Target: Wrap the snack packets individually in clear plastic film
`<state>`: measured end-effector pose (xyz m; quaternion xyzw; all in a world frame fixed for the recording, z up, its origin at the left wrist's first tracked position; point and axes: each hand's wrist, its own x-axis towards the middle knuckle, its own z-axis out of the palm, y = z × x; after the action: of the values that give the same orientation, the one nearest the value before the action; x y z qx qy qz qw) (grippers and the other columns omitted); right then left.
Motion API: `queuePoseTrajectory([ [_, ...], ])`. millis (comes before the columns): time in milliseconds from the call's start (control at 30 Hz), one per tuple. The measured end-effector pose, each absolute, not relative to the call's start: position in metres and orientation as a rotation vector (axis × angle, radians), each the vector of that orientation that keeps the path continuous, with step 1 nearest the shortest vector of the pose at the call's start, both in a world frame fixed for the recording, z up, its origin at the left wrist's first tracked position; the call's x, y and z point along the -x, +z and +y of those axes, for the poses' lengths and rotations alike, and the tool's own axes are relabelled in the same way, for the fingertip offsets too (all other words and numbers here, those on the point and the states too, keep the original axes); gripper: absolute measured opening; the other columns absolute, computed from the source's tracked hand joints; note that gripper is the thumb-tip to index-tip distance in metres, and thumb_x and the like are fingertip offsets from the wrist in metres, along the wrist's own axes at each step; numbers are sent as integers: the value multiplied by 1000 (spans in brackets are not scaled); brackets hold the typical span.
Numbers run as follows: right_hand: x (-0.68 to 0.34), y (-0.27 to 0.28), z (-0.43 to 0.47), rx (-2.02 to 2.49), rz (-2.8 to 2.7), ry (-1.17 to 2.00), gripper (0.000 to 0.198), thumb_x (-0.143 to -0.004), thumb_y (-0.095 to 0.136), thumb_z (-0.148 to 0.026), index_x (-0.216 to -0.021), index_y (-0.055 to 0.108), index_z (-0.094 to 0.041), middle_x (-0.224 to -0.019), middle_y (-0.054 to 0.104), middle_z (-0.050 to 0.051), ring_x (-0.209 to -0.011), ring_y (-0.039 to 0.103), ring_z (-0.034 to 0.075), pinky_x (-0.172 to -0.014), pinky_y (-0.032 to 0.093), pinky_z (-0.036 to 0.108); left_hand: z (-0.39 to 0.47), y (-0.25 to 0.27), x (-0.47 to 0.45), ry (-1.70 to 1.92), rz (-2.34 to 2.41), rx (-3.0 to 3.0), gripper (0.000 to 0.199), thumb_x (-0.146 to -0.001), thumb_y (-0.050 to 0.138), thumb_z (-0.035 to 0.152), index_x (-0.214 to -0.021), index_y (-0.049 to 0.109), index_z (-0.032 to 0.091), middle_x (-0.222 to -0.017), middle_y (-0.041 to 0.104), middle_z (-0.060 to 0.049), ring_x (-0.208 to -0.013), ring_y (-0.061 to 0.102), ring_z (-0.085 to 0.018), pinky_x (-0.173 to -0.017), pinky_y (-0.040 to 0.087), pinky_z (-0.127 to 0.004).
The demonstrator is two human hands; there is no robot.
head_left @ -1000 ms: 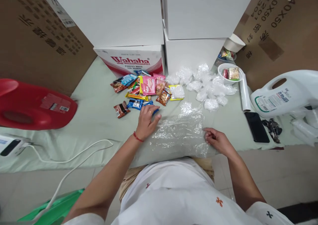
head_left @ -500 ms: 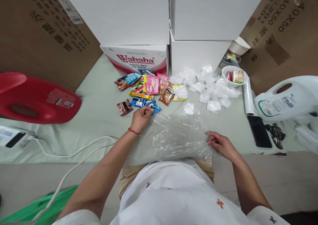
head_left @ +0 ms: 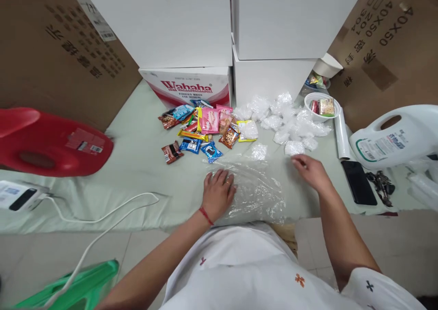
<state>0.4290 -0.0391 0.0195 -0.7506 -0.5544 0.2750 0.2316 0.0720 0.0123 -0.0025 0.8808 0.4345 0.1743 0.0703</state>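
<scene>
A crinkled sheet of clear plastic film lies on the cloth at the table's front edge, close to my body. My left hand rests flat on its left part, fingers spread. Beyond the sheet's right side hovers my right hand, its fingers loosely bent and apart, nothing visible in them. Its fingertips are just short of a bundle wrapped in clear film. Another wrapped bundle sits at the film's far edge. Several colourful snack packets are heaped beyond my left hand.
More film-wrapped bundles pile up by the white boxes. To the right are a bowl, a film roll, a phone, keys and a white jug. A red jug and a cable are left.
My left hand has let go of the film's far left corner and come down flat on the sheet. My right hand has left the film's right edge and moved forward towards the wrapped bundles.
</scene>
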Motion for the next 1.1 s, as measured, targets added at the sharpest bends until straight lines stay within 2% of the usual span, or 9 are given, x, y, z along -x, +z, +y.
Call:
queuePoseTrajectory([
  [100, -417, 19, 21, 2135, -1505, 497, 33, -95, 52, -38, -112, 74, -20, -108, 74, 9, -96, 66, 23, -90, 49, 34, 8, -23, -70, 350, 1321, -2654, 42, -100, 52, 38, -139, 61, 26, -153, 55, -15, -146, 44, -35, -119, 23, -66],
  [267, -368, -4, 89, 2180, -1760, 554, 40, -91, 64, -34, -128, 67, -20, -115, 69, 9, -97, 64, 22, -87, 47, 30, 15, -24, -55, 252, 1290, -2669, 51, -102, 46, 46, -151, 51, 33, -164, 40, -11, -154, 31, -38, -119, 13, -76],
  [367, -372, -7, 99, 2301, -1836, 493, 30, -93, 60, -28, -121, 70, -21, -113, 69, 9, -102, 63, 23, -88, 46, 29, 26, -21, -42, 238, 1363, -2634, 51, -104, 41, 43, -154, 46, 34, -165, 40, -10, -152, 37, -35, -119, 12, -76],
  [500, -397, 20, 105, 2570, -1664, 207, 33, -97, 52, -29, -124, 69, -19, -125, 63, 15, -103, 65, 27, -83, 47, 33, 35, -25, -30, 240, 1363, -2637, 52, -105, 41, 41, -156, 43, 35, -166, 37, -8, -153, 36, -31, -122, 9, -73],
  [633, -364, 49, 127, 2359, -1796, -23, 40, -103, 41, -33, -134, 64, -21, -139, 55, 14, -103, 64, 28, -82, 47, 35, 35, -29, -28, 255, 1352, -2627, 53, -105, 41, 43, -157, 42, 34, -167, 35, -7, -155, 33, -30, -123, 6, -72],
  [733, -322, 49, 149, 2031, -2210, 104, 40, -103, 45, -33, -140, 60, -27, -152, 48, 8, -113, 61, 27, -84, 47, 33, 34, -29, -27, 273, 1335, -2620, 54, -105, 40, 45, -157, 41, 33, -167, 35, -8, -155, 32, -29, -124, 5, -71],
  [833, -314, 36, 163, 1999, -2432, 239, 35, -102, 46, -28, -132, 65, -27, -144, 56, 9, -119, 57, 27, -85, 48, 32, 34, -31, -25, 303, 1327, -2614, 54, -104, 41, 46, -158, 40, 33, -167, 36, -8, -154, 33, -30, -124, 5, -72],
  [967, -361, 28, 166, 2384, -2214, 164, 33, -100, 45, -23, -119, 72, -20, -136, 60, 15, -116, 59, 30, -83, 49, 35, 34, -34, -23, 353, 1320, -2605, 54, -104, 42, 46, -157, 41, 34, -166, 37, -7, -154, 33, -29, -126, 7, -68],
  [1100, -373, 32, 167, 2457, -2019, 93, 41, -102, 47, -40, -134, 64, -21, -150, 47, 17, -113, 63, 30, -85, 50, 37, 34, -35, -22, 380, 1321, -2594, 54, -104, 41, 47, -156, 42, 33, -167, 37, -6, -155, 31, -28, -126, 6, -67],
])
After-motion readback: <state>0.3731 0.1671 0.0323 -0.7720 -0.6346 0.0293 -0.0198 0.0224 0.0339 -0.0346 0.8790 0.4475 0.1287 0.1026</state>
